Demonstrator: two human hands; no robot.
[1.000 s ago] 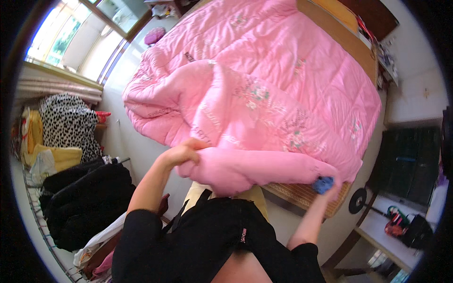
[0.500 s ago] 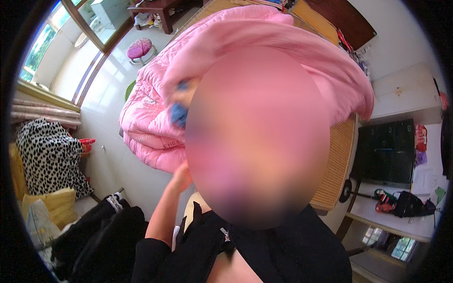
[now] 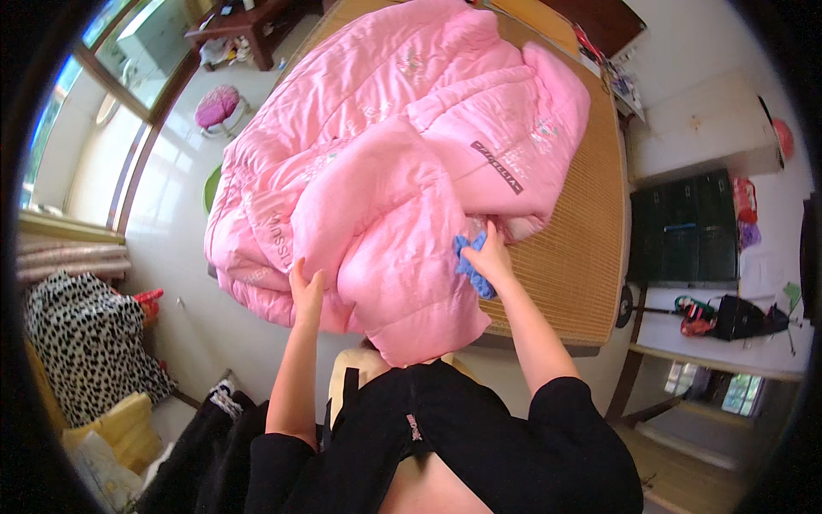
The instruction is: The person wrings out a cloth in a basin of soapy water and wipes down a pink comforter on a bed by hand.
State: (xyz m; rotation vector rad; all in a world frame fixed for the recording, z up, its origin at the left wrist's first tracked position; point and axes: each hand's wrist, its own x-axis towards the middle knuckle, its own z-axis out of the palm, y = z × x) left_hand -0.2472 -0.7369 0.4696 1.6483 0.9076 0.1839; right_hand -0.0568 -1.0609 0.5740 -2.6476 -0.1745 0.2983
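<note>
Folding seems in hand: the pink quilt (image 3: 390,218) lies on the bed (image 3: 585,248), spilling over its near edge. The left hand (image 3: 307,295) splays against the quilt; the right hand (image 3: 492,259) clutches a blue cloth (image 3: 467,267), perhaps quilt too. The next move likely calls for squaring the quilt.

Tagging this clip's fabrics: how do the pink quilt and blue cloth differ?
The pink quilt is far larger than the blue cloth. The quilt bears flowers and lettering; the cloth shows none. The quilt lies mostly on the bed; the cloth is bunched in the right hand. Both look rumpled.
</note>
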